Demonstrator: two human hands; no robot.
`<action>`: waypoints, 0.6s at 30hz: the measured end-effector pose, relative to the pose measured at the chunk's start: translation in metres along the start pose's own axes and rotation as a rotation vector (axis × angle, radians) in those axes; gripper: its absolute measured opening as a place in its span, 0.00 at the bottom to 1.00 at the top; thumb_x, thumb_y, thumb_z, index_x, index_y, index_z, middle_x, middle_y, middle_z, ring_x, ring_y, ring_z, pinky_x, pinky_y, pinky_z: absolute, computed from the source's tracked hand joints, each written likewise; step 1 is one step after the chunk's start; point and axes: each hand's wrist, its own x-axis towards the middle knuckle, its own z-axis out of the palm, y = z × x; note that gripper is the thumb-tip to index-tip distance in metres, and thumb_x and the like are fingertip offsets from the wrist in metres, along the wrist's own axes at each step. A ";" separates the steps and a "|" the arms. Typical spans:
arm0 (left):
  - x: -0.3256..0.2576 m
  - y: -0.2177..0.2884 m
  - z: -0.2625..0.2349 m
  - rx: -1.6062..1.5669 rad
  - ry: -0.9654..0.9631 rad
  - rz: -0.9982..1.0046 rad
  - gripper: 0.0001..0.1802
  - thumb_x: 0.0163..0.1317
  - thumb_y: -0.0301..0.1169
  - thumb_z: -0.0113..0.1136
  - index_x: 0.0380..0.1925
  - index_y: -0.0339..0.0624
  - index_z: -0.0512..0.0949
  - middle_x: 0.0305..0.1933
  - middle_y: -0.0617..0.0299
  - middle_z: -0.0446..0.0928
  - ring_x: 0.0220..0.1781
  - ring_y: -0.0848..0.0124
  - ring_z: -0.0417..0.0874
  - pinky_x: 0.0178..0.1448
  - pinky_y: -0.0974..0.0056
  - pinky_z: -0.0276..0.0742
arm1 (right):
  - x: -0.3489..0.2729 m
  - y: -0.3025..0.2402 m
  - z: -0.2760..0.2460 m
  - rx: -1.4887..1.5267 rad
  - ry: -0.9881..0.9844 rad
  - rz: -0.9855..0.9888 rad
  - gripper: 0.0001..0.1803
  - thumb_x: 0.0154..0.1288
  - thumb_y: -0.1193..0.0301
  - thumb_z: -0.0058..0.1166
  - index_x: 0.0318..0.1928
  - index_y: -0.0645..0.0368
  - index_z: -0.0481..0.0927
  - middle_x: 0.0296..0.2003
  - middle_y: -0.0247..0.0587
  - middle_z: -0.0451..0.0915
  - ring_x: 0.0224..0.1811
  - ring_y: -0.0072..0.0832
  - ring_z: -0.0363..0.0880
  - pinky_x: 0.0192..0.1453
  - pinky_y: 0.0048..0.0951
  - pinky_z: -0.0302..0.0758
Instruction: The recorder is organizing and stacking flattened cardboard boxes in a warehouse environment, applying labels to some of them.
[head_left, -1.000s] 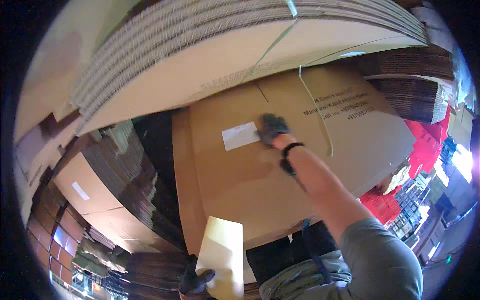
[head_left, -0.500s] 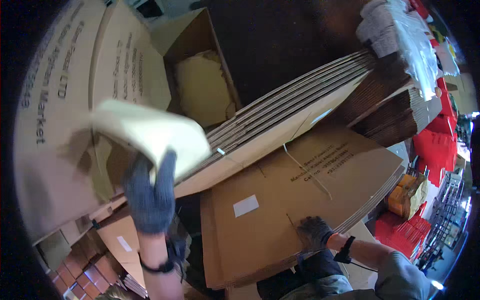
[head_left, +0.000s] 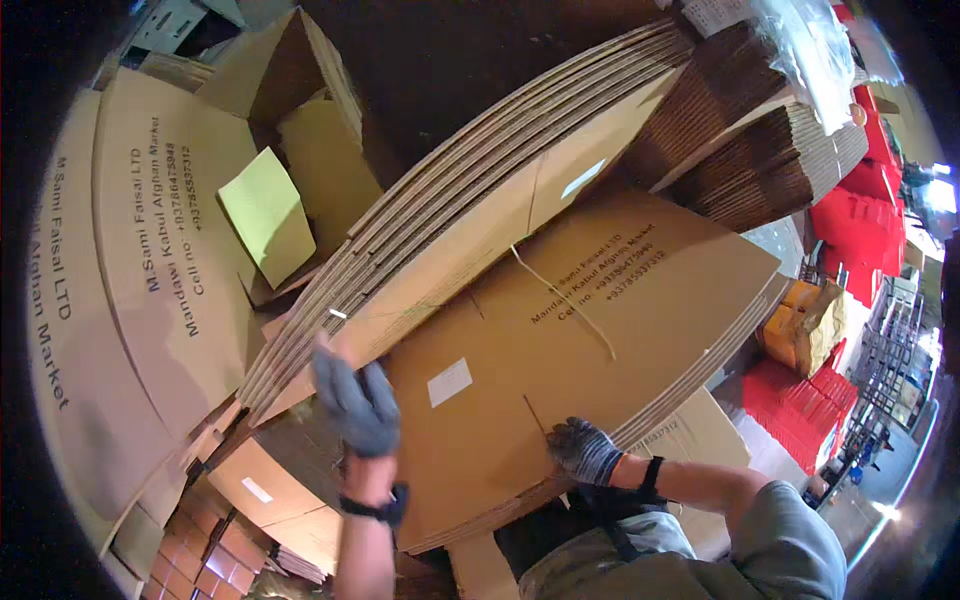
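My left hand [head_left: 358, 400], in a grey knitted glove, hangs over the near end of a row of flattened cardboard boxes [head_left: 600, 130]. Its fingers are apart and hold nothing. Beyond it, a pale yellow sheet [head_left: 268, 218] is at the mouth of an open cardboard box [head_left: 225, 90]; whether it touches the box I cannot tell. My right hand [head_left: 585, 452], gloved too, rests with slightly bent fingers on the top flat box [head_left: 500, 350] of a nearer stack, close to a slot cut. A white label [head_left: 450, 382] and a loose cord [head_left: 575, 300] lie on that flat box.
Large printed cartons [head_left: 170, 260] stand at the left. More folded cardboard [head_left: 780, 165] is stacked at the far right, with clear plastic wrap [head_left: 800, 60] over it. Red stacks [head_left: 800, 410] and an orange-yellow package [head_left: 805, 325] are on the right side.
My left hand has let go of the yellow sheet, which is now over at the open box. That hand has drawn back to the right. My right hand stays on the flat box.
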 end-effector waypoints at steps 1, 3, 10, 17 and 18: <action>-0.043 0.017 -0.006 0.072 -0.136 0.053 0.24 0.72 0.32 0.53 0.63 0.28 0.70 0.71 0.35 0.68 0.74 0.42 0.67 0.77 0.46 0.63 | 0.008 -0.003 -0.006 0.024 0.012 -0.027 0.19 0.58 0.58 0.55 0.45 0.53 0.84 0.50 0.47 0.82 0.56 0.46 0.79 0.69 0.52 0.68; -0.125 0.044 -0.017 -0.359 -0.616 -0.164 0.15 0.70 0.30 0.57 0.54 0.39 0.77 0.61 0.50 0.78 0.58 0.50 0.79 0.61 0.50 0.75 | 0.025 -0.009 -0.012 0.072 0.099 -0.018 0.16 0.55 0.56 0.57 0.40 0.50 0.83 0.45 0.41 0.83 0.54 0.43 0.80 0.67 0.50 0.69; -0.271 0.133 0.025 -0.402 -0.603 0.062 0.18 0.66 0.38 0.60 0.52 0.42 0.79 0.59 0.47 0.77 0.62 0.47 0.77 0.66 0.41 0.72 | 0.111 -0.003 -0.070 0.171 0.261 -0.166 0.12 0.54 0.56 0.59 0.32 0.48 0.84 0.34 0.39 0.83 0.45 0.44 0.81 0.50 0.44 0.77; -0.323 0.118 0.075 -0.134 -0.673 0.289 0.31 0.71 0.44 0.59 0.67 0.37 0.70 0.65 0.38 0.74 0.65 0.44 0.76 0.67 0.46 0.74 | 0.247 0.009 -0.186 -0.040 0.540 -0.310 0.08 0.62 0.61 0.55 0.32 0.50 0.81 0.35 0.36 0.83 0.44 0.39 0.80 0.48 0.42 0.74; -0.317 0.119 0.074 -0.138 -0.655 0.319 0.31 0.71 0.44 0.59 0.67 0.37 0.70 0.65 0.38 0.74 0.65 0.44 0.76 0.67 0.46 0.74 | 0.248 0.015 -0.210 -0.067 0.559 -0.299 0.08 0.62 0.61 0.55 0.32 0.50 0.81 0.35 0.36 0.83 0.44 0.39 0.80 0.48 0.42 0.74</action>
